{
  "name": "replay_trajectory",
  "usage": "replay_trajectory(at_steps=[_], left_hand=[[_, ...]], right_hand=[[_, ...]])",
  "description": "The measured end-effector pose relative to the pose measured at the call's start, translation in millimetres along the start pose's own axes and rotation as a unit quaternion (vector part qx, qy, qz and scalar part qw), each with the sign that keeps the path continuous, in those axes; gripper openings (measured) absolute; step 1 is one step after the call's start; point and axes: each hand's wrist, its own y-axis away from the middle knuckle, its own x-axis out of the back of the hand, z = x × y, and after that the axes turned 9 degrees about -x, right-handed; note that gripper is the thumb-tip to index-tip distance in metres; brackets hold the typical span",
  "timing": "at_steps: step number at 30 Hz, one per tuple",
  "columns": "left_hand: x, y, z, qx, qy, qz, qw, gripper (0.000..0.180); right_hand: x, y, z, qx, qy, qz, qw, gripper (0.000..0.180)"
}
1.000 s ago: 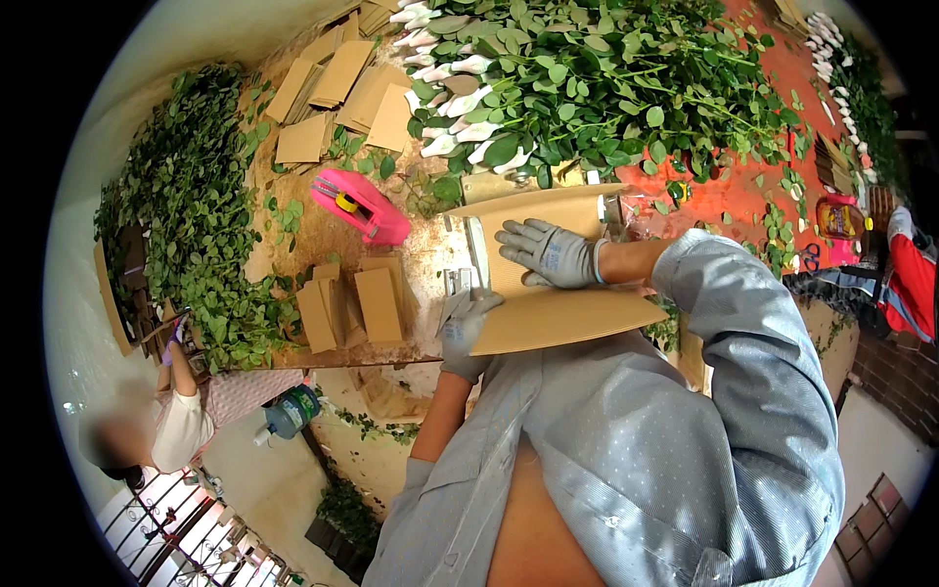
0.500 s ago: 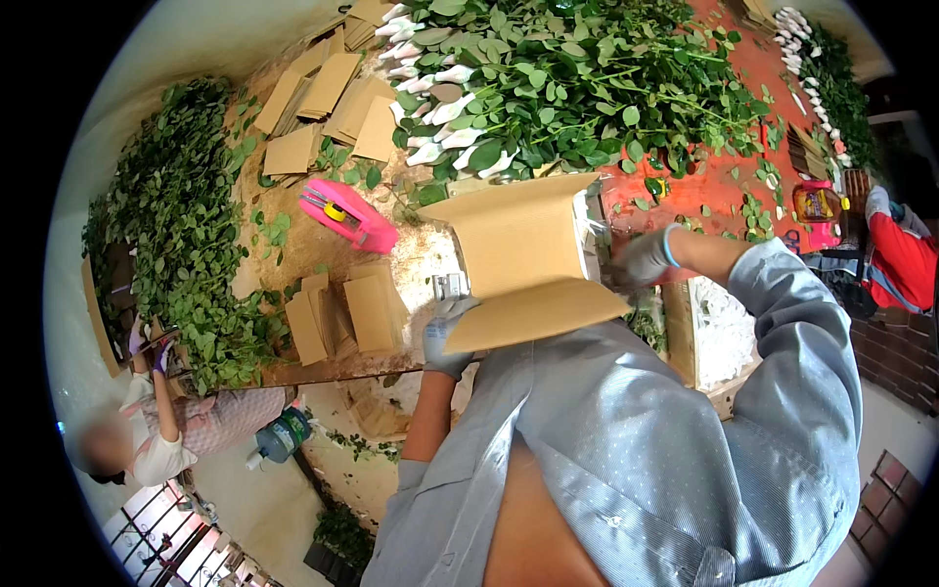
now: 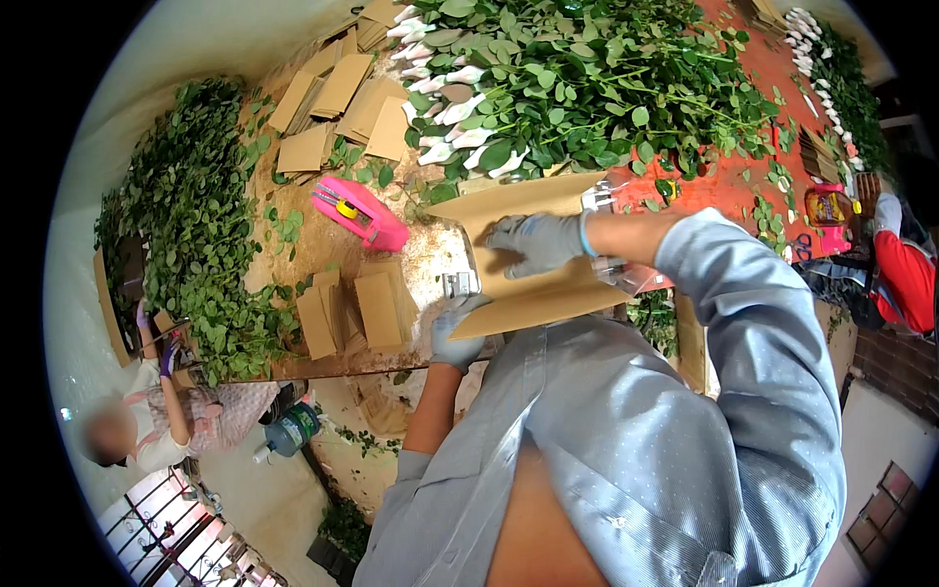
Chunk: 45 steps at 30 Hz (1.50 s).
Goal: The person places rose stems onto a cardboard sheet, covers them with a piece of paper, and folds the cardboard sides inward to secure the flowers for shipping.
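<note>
A brown cardboard sheet (image 3: 548, 302) lies in front of me at the table's near edge, its near and far sides bent upward. My right hand (image 3: 536, 245), in a grey glove, rests over the middle of the sheet, its fingers stretched toward the left. At the near left corner, my left hand (image 3: 458, 331), gloved too, grips the sheet's edge; part of its fingers is hidden behind the cardboard. Just above that hand sits a small metal bracket (image 3: 460, 284). Another metal piece (image 3: 598, 198) and clear plastic (image 3: 634, 276) show at the sheet's right side.
A pink tape dispenser (image 3: 360, 213) stands to the left, near cardboard stacks (image 3: 381, 308). Leafy stems with white-wrapped heads (image 3: 606, 88) cover the far table; more greenery (image 3: 196, 225) lies left. Co-workers are at far left and right (image 3: 902, 279). A syrup-coloured bottle (image 3: 831, 205) stands right.
My right hand has swung left from beside the cardboard sheet onto its middle. Clear plastic now shows at the sheet's right end. My left hand stays at the near left corner.
</note>
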Motion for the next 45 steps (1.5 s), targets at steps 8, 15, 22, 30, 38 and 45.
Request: replay_trajectory(at_steps=[8, 15, 22, 30, 38, 45], left_hand=[[-20.6, 6.1, -7.6, -0.052, -0.026, 0.033, 0.998, 0.022], [8.1, 1.2, -19.1, -0.087, 0.025, -0.044, 0.995, 0.027], [92.5, -42.5, -12.0, 0.159, 0.235, -0.039, 0.958, 0.028], [103.1, -106.8, 26.6, -0.075, 0.261, -0.191, 0.943, 0.031], [71.3, -119.5, 61.5, -0.223, 0.18, -0.363, 0.887, 0.044], [33.2, -70.1, 111.1, -0.225, -0.187, -0.156, 0.943, 0.027]], right_hand=[[-92.6, -13.9, 44.6, 0.114, 0.171, 0.15, 0.967, 0.086], [-92.1, -14.8, 43.9, 0.116, 0.169, 0.166, 0.965, 0.083], [-96.5, -12.5, 48.5, 0.126, 0.19, 0.21, 0.951, 0.074], [-101.9, -18.0, 53.5, 0.132, 0.212, 0.209, 0.946, 0.077], [-105.8, -23.5, 64.2, 0.163, 0.235, 0.247, 0.926, 0.069], [-104.6, -20.2, 57.9, 0.115, 0.281, 0.235, 0.923, 0.081]])
